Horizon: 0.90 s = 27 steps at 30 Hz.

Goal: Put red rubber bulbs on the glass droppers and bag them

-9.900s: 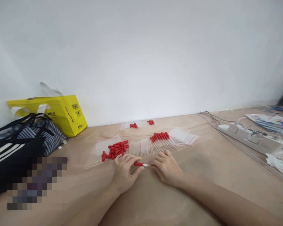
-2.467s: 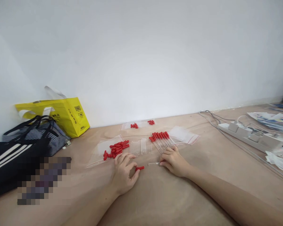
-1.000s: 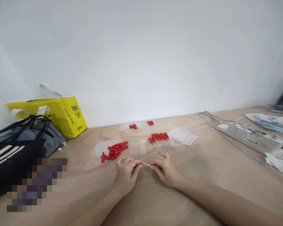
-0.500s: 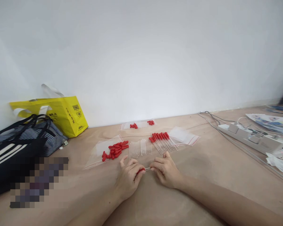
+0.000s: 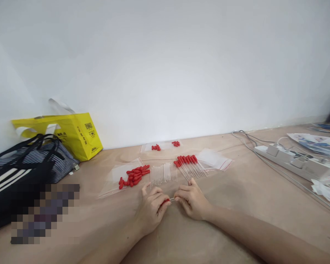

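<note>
My left hand [image 5: 150, 212] pinches a red rubber dropper bulb [image 5: 165, 201], mostly covered by the fingers. From the right, my right hand [image 5: 194, 201] grips a thin glass dropper tube [image 5: 172, 200], one end of which meets the bulb's mouth. How far the tube sits inside is too small to tell. Beyond my hands lies a row of bare glass tubes [image 5: 161, 174]. To its left, loose red bulbs [image 5: 133, 176] are heaped on a clear plastic bag [image 5: 118, 174]. On its right, several droppers with bulbs fitted [image 5: 191, 167] lie side by side.
Another clear bag [image 5: 214, 159] lies at the back right, and more red bulbs [image 5: 156, 147] near the wall. A white power strip [image 5: 294, 159] with cables and papers [image 5: 316, 143] are on the right. A yellow bag [image 5: 82, 135] and dark bags [image 5: 13, 190] stand left.
The gap between my two hands has narrowed slightly, and less of the glass tube shows between them. Everything else on the table stays where it was.
</note>
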Available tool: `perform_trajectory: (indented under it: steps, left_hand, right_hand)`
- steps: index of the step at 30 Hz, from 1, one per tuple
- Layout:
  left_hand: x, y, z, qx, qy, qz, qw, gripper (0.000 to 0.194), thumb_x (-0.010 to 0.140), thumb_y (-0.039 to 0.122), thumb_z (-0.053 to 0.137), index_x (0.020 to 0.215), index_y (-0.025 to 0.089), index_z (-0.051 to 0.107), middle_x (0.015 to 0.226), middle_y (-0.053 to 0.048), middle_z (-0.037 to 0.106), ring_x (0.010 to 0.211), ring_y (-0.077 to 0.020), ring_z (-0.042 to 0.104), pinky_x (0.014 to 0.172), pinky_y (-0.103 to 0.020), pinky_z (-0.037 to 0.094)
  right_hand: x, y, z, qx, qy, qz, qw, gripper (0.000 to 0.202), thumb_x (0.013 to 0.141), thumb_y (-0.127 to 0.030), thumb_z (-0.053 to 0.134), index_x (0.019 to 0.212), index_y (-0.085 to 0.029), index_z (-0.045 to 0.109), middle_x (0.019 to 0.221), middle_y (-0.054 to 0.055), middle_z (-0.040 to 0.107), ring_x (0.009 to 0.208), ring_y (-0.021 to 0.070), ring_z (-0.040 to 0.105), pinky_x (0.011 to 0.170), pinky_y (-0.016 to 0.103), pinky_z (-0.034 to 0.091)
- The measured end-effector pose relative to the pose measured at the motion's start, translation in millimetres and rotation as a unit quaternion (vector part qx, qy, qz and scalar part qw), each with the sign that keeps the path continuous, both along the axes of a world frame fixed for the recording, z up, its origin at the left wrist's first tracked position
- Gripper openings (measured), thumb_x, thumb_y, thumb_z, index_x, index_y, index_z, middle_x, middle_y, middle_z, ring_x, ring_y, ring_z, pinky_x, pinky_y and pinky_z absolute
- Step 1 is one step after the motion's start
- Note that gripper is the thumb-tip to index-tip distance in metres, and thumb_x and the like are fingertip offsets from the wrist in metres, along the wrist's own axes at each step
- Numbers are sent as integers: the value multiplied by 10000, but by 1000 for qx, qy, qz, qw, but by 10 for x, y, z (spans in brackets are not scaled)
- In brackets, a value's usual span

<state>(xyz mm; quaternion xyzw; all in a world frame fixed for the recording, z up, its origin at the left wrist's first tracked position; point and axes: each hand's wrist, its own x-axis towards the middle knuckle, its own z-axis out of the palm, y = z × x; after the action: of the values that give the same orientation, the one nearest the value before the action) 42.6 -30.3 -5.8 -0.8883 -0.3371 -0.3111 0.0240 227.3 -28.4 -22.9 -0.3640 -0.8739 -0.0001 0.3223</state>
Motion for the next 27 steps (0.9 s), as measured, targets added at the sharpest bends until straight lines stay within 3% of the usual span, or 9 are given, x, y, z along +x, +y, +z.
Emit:
perform_trajectory:
  steps: [7,11,15,18,22,27]
  left_hand:
    - [-70,39,72,2,55,21,998,169,840,208,420,774,226,575,694,37,649,799,-155,537,943,-473,77]
    - [-98,50,114,-2,78,33,996,177,848,228,420,782,239,584,707,36,657,807,-164,536,945,-494,56]
    - [-142,94,116,-6,74,69,995,167,842,286,431,939,281,567,884,13,652,902,-183,522,942,-472,94]
    - [-239,194,83,12,36,159,987,256,809,341,453,1044,265,521,1028,-36,607,986,-220,485,911,-452,176]
    - [-411,357,49,12,22,277,961,256,763,326,493,996,232,543,1040,-59,595,997,-244,475,883,-456,215]
    - [-527,442,75,6,33,348,937,216,761,306,493,949,231,570,1032,-55,591,975,-243,477,852,-443,241]
  right_hand:
    - [58,26,95,-9,-37,26,999,208,871,-206,366,887,-199,574,770,0,594,693,103,480,643,267,217]
    - [88,24,115,60,-87,-3,994,176,837,-208,430,905,-214,592,746,19,578,713,132,447,635,292,200]
    - [76,16,67,56,-98,-28,993,162,814,-173,441,856,-195,596,720,25,579,710,140,438,634,302,200]
    - [99,73,53,12,-37,-109,993,171,813,-179,433,859,-201,596,770,24,599,755,151,462,664,295,221]
    - [191,295,78,-47,44,-254,965,224,797,-153,412,922,-200,592,862,37,625,828,166,502,697,290,240]
    - [234,585,112,-90,78,-356,927,208,779,-179,426,931,-173,568,862,49,640,878,190,519,721,295,234]
